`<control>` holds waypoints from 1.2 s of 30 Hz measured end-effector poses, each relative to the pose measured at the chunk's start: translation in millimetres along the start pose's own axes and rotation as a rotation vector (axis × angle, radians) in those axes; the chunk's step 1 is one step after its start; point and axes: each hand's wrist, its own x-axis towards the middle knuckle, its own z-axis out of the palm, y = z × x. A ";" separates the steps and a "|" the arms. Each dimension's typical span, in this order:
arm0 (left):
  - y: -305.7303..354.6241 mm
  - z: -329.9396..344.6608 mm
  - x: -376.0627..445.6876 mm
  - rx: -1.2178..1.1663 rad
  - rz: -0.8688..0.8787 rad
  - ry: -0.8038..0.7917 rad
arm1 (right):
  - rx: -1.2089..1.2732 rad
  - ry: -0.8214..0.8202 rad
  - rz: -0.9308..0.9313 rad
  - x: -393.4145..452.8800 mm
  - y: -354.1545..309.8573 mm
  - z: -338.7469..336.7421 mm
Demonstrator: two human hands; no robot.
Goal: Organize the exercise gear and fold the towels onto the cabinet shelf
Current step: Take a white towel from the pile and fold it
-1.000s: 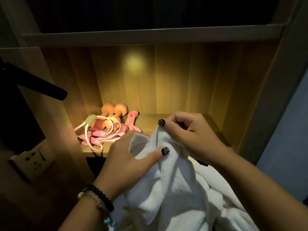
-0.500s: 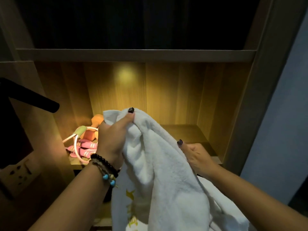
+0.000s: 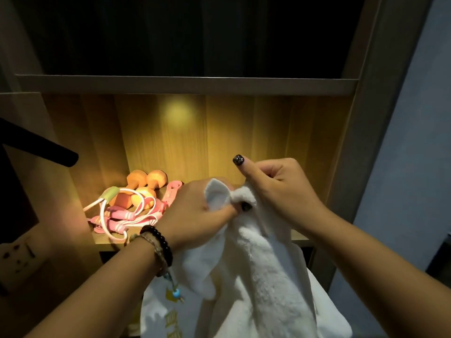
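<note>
A fluffy white towel [image 3: 263, 276] hangs in front of the lit cabinet shelf [image 3: 109, 240]. My left hand [image 3: 195, 213] pinches one upper corner of it. My right hand [image 3: 280, 189] grips the neighbouring corner, with its thumb sticking up. The two corners meet just above the shelf's front edge. The rest of the towel drapes down between my forearms. On the shelf's left part lie orange dumbbells [image 3: 146, 181], a pink hand gripper [image 3: 173, 193] and a pink and white skipping rope [image 3: 122, 218], all piled together.
The shelf's right half is partly hidden behind my hands. A white cloth with yellow print [image 3: 168, 315] hangs below the towel. A black bar [image 3: 48, 152] juts in from the left. A wall socket [image 3: 19, 252] sits at the lower left. A grey wall [image 3: 405, 167] borders the right.
My right hand has risen from low on the towel to its upper edge. My left hand has come down and right, so both corners are now held together.
</note>
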 end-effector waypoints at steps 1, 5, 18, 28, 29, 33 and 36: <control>-0.9 0.5 -1.8 -0.042 0.003 0.057 | 0.017 0.013 0.020 -1.5 2.3 -0.8; -3.8 -4.9 -10.8 -0.172 -0.026 0.235 | 0.138 -0.298 0.179 -17.4 22.4 0.8; -53.0 -39.5 -51.1 0.200 -0.398 0.464 | -0.173 -0.120 0.444 -43.3 100.1 -5.6; -30.3 9.6 -37.2 0.245 -0.104 0.091 | -0.325 -0.188 0.084 -24.4 43.0 0.9; -33.0 9.2 -37.1 0.228 -0.087 0.158 | -0.336 -0.220 0.120 -25.6 44.5 -0.7; -45.5 2.0 -37.0 0.298 -0.071 0.326 | -0.388 -0.382 0.303 -38.6 73.7 -6.4; -64.4 -6.3 -38.7 0.344 -0.170 0.381 | -0.233 -0.280 0.513 -52.4 108.0 -28.9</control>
